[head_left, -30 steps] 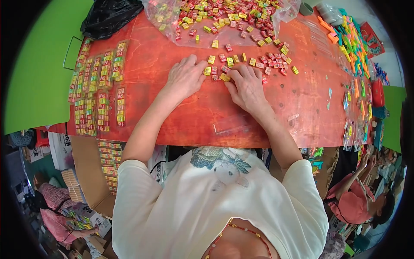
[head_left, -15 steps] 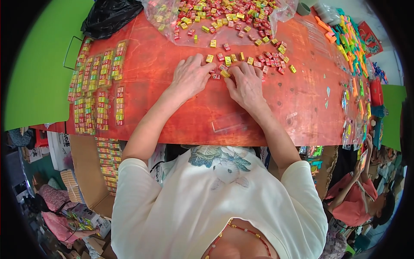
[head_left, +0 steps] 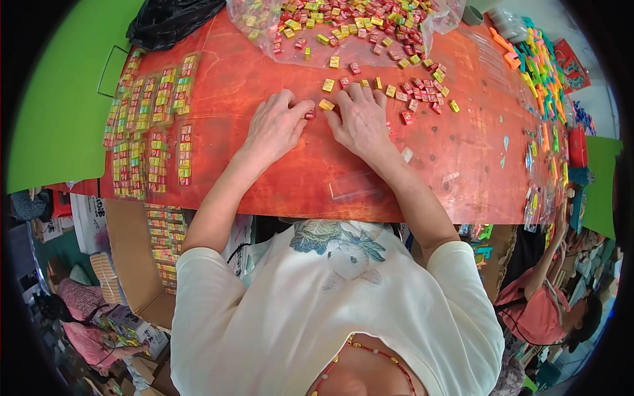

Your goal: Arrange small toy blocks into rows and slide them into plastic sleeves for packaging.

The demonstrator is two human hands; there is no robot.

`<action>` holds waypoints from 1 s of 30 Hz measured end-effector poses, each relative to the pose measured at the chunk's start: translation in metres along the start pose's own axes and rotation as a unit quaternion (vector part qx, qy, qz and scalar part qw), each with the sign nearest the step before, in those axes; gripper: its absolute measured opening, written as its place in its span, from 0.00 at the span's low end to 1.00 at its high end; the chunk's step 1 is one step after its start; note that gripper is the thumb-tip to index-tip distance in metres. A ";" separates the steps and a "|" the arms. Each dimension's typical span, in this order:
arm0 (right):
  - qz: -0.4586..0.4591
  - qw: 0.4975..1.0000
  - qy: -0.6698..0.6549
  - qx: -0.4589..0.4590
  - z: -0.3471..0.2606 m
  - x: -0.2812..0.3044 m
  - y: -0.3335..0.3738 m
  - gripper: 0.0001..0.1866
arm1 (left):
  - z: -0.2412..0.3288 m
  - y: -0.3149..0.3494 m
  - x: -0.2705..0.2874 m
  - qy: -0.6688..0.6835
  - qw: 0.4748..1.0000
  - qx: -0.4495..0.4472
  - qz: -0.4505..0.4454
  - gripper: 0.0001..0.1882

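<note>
My left hand [head_left: 279, 125] is closed, with curled fingers, on a small red box [head_left: 309, 114] that shows beside its thumb and is partly covered. Close to its right, my right hand [head_left: 362, 125] has bent fingers and pinches a small yellow box [head_left: 326, 105] between thumb and forefinger; the other fingertips are hidden from above. Just beyond the hands lie loose boxes, among them a yellow one [head_left: 328, 85] and a red one [head_left: 407, 118].
A clear plastic bag [head_left: 264, 46] spills many red and yellow boxes at the far side of the red table [head_left: 264, 191]. Filled clear strips [head_left: 157, 162] lie at the left, beside a black bag [head_left: 173, 23]. Colourful plastic pieces [head_left: 541, 66] cover the right end. Other people sit nearby.
Both hands have moved slightly left, and the yellow box has come along with my right hand. Several boxes near the fingers have shifted or are now covered.
</note>
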State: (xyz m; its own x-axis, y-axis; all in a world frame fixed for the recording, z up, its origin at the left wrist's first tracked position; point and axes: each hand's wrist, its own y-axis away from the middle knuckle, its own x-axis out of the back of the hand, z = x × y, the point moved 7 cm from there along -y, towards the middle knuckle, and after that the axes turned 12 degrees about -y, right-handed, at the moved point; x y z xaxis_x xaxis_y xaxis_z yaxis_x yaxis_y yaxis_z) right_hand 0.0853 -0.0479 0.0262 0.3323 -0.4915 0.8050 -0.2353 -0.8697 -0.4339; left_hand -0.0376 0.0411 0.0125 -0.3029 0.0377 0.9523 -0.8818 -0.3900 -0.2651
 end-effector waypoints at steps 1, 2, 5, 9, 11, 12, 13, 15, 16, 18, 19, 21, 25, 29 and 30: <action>-0.001 1.000 0.000 0.001 -0.001 0.001 0.001 0.13 | -0.004 0.001 0.003 0.042 0.999 0.020 -0.001 0.22; -0.011 1.000 -0.007 0.007 -0.004 0.002 0.003 0.13 | -0.009 0.004 0.006 0.083 0.996 0.042 -0.002 0.23; -0.031 0.999 -0.013 0.013 0.000 0.009 0.013 0.14 | -0.027 0.014 0.014 0.047 0.994 0.084 -0.051 0.27; -0.042 0.998 0.017 0.036 0.008 0.010 0.023 0.13 | -0.032 0.017 0.011 -0.034 0.995 0.075 -0.058 0.20; -0.029 0.999 0.039 0.024 0.012 0.014 0.026 0.12 | -0.030 0.015 0.009 -0.044 0.994 0.075 -0.063 0.18; -0.030 0.998 0.039 0.024 0.012 0.013 0.024 0.12 | -0.029 0.014 0.007 -0.055 0.993 0.074 -0.068 0.16; -0.028 0.999 0.045 -0.002 0.016 0.013 0.020 0.11 | -0.027 0.013 0.006 -0.054 0.993 0.074 -0.068 0.16; -0.027 0.998 0.050 -0.029 0.019 0.013 0.013 0.11 | -0.027 0.012 0.007 -0.062 0.992 0.092 -0.063 0.14; -0.028 0.998 0.052 -0.027 0.017 0.011 0.009 0.12 | -0.026 0.013 0.007 -0.061 0.992 0.092 -0.063 0.14; -0.015 0.999 0.045 -0.018 0.013 0.007 0.003 0.12 | -0.024 0.013 0.007 -0.065 0.992 0.094 -0.055 0.13; -0.014 0.999 0.045 -0.017 0.011 0.007 0.003 0.12 | -0.024 0.013 0.005 -0.065 0.992 0.095 -0.054 0.13; -0.026 0.999 0.020 -0.007 0.006 0.003 0.004 0.12 | -0.022 0.015 0.005 -0.061 0.993 0.093 -0.038 0.14; -0.030 0.999 -0.014 -0.006 0.010 0.004 0.009 0.12 | -0.021 0.016 0.007 -0.068 0.993 0.094 -0.024 0.13; -0.004 1.000 0.007 -0.003 0.022 0.009 -0.011 0.13 | -0.017 0.017 0.011 -0.074 0.989 0.117 -0.056 0.20; -0.003 1.000 0.008 -0.005 0.026 0.007 -0.018 0.13 | -0.013 0.016 0.015 -0.089 0.988 0.119 -0.039 0.24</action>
State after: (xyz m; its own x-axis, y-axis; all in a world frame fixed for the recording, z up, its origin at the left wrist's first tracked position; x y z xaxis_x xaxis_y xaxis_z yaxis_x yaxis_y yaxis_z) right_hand 0.1151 -0.0368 0.0292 0.3198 -0.4854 0.8137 -0.2418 -0.8722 -0.4253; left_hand -0.0608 0.0478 0.0204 -0.1504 -0.0781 0.9855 -0.7834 -0.5987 -0.1670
